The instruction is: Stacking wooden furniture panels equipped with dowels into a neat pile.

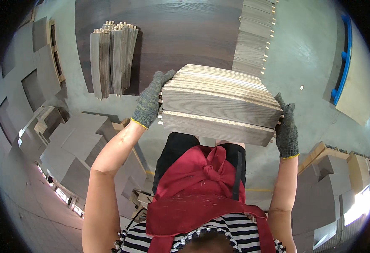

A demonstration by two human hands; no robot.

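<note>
Between my two hands I hold a thick stack of grey wood-grain boards (223, 105) with pale raw edges, in front of my waist. Short wooden dowels stick out of the boards' ends. My left hand (152, 99), in a dark grey knitted glove, presses on the stack's left end. Against the right end is my right hand (287, 126), gloved the same way, its fingers partly behind the boards. Just beyond the stack lies a dark brown wood-grain table top (185, 38).
A bundle of doweled boards (114, 59) stands at the table's left. Along its right edge runs a row of similar boards (254, 38). Farther right is a pale panel with a blue frame (344, 59). Stacks of grey panels (73, 145) stand at the left, more panels (326, 194) at the lower right.
</note>
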